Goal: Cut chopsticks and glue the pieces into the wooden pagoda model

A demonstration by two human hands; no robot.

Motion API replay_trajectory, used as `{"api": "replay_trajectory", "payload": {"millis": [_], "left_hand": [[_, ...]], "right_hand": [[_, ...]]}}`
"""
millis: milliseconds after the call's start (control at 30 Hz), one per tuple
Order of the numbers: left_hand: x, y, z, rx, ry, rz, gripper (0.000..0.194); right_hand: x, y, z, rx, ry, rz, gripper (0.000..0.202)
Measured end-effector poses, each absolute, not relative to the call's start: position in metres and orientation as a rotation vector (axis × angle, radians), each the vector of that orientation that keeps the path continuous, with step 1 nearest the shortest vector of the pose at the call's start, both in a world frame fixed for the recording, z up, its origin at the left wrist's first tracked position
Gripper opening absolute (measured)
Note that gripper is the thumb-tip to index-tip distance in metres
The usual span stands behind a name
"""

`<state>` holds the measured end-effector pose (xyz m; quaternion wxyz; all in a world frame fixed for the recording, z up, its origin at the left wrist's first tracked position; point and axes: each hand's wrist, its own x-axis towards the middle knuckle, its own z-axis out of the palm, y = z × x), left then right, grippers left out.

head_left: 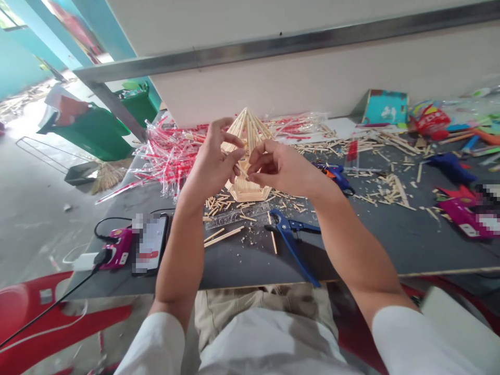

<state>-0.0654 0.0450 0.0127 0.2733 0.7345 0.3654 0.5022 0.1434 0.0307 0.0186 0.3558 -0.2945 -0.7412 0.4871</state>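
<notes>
Both hands are raised in front of a small wooden stick model (250,191) with a pointed roof, standing on the dark table. My left hand (214,161) has its thumb and fingers curled in a pinch. Close to its fingertips, my right hand (277,166) is also pinched. A short pale stick seems to lie between the two sets of fingertips, partly hidden by them. Below the hands are a clear ruler (234,216), several loose wooden sticks (224,236) and blue-handled cutters (291,239).
Red and clear plastic wrappers (167,151) pile up at the left. A blue glue gun (339,177) lies right of the model. Stick scraps (390,190) litter the right side. A phone (150,245) and a purple power strip (119,247) sit near the left edge.
</notes>
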Motion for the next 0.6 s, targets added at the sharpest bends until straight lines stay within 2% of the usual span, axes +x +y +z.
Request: {"api": "replay_trajectory", "payload": {"millis": [100,233,300,467,600], "left_hand": [[-0.061,0.044,0.011,1.981,0.985,1.422,0.068],[-0.067,0.035,0.022,2.12,1.053,1.324,0.054],[-0.072,0.027,0.03,2.181,1.099,1.24,0.053],[-0.081,0.013,0.042,2.268,1.058,1.111,0.084],[-0.081,0.017,0.038,2.4,1.091,1.017,0.084]], "right_hand": [[0.142,0.032,0.015,-0.824,-1.854,1.255,0.035],[0.138,0.03,0.019,-0.868,-1.765,1.254,0.035],[0.137,0.028,0.021,-0.866,-1.722,1.281,0.036],[0.136,0.027,0.022,-0.873,-1.71,1.3,0.037],[0.135,0.029,0.019,-0.864,-1.707,1.327,0.035]]}}
